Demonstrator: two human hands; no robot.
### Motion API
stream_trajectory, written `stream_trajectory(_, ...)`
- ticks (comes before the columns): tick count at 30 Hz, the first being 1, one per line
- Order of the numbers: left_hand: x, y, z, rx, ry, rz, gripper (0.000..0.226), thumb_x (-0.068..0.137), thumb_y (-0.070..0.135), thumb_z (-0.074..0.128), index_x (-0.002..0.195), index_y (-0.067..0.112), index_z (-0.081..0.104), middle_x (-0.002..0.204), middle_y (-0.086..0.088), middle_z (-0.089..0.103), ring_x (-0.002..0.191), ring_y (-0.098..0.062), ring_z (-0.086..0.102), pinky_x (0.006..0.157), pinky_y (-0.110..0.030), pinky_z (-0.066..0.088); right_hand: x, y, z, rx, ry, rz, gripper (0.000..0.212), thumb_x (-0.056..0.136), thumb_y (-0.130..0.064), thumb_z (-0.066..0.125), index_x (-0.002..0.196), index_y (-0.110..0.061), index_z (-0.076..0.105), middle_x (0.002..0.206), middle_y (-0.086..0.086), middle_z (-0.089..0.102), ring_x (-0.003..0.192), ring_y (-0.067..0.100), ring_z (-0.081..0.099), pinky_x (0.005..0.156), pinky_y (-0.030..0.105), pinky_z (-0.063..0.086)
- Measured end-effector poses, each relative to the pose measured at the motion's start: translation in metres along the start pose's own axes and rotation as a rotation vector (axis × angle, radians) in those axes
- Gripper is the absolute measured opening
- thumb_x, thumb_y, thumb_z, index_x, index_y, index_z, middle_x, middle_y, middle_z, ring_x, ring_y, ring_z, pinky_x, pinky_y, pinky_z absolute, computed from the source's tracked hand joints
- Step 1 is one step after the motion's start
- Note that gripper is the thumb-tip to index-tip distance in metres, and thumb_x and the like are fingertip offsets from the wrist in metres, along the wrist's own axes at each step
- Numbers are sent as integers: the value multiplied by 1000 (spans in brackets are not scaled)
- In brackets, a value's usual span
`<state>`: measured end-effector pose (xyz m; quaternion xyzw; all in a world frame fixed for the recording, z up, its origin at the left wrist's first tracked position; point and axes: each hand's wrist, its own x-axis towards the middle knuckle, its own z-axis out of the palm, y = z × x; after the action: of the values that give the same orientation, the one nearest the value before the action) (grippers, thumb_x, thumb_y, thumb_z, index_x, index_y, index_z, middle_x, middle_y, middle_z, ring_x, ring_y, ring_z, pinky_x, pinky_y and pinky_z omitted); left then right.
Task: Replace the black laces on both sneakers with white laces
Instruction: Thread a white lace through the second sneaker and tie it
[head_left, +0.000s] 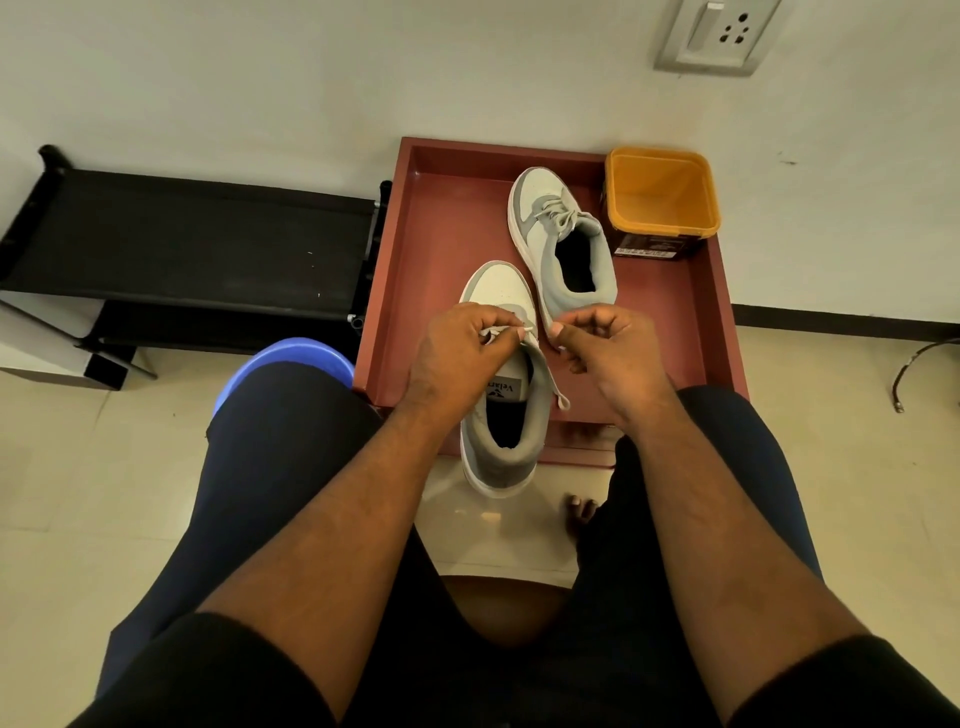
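- A white wall (363, 78) with a socket plate (717, 34) at one o'clock backed the cream tile floor (857, 441).
- A reddish tray (436, 249) lay centre; a black rack (192, 244) at nine o'clock.
- An orange tub (662, 195) sat in its one-o'clock corner beside the laced far sneaker (561, 239).
- My left hand (462, 348) pinched the white lace (540, 358) over the near sneaker (501, 415); my right hand (608, 348) pinched near it, on what I couldn't tell.

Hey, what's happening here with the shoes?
A seated person is lacing the near sneaker, which lies half on a red tray with its heel past the edge. The left hand pinches a white lace over the eyelets; the right hand is curled beside it, seemingly pinching the other end. The far sneaker lies on the tray, already tied with a white lace, next to an orange tub.
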<state>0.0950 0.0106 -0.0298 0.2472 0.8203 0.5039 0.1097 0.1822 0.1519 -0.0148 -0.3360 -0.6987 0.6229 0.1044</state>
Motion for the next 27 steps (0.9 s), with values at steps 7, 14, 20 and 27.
stream_trajectory(7, -6, -5, 14, 437, -55, -74, 14, 81, 37, 70, 95, 37, 73, 138, 19, 41, 125, -10, 27, 93, -32, 18, 5, 16, 5, -314, -98, 72, 10, 81, -10, 75, 82, -19, 73, 76, 8, 72, 66, 20, 64, 73, 46, 57)
stream_trajectory(14, -10, -6, 26, 360, -25, -120, 12, 81, 34, 72, 92, 39, 75, 153, 18, 27, 142, -18, 11, 104, -41, 14, 3, 15, 3, -145, -121, 158, 13, 82, -4, 72, 84, -16, 74, 82, 8, 73, 72, 20, 63, 78, 43, 57)
stream_trajectory(20, -9, -6, 28, 349, -53, -151, 13, 82, 36, 71, 95, 40, 74, 156, 18, 22, 144, -19, 6, 103, -39, 11, 3, 12, 1, -45, -139, 204, 7, 87, -5, 67, 87, -10, 73, 74, 4, 70, 61, 10, 61, 61, 24, 52)
stream_trajectory(27, -11, -5, 26, 365, -6, -168, 15, 80, 40, 72, 95, 38, 74, 152, 16, 29, 142, -19, 13, 105, -41, 14, 7, 16, 9, -31, -132, 249, 19, 92, -3, 59, 78, -14, 66, 70, 4, 63, 61, 14, 55, 54, 26, 46)
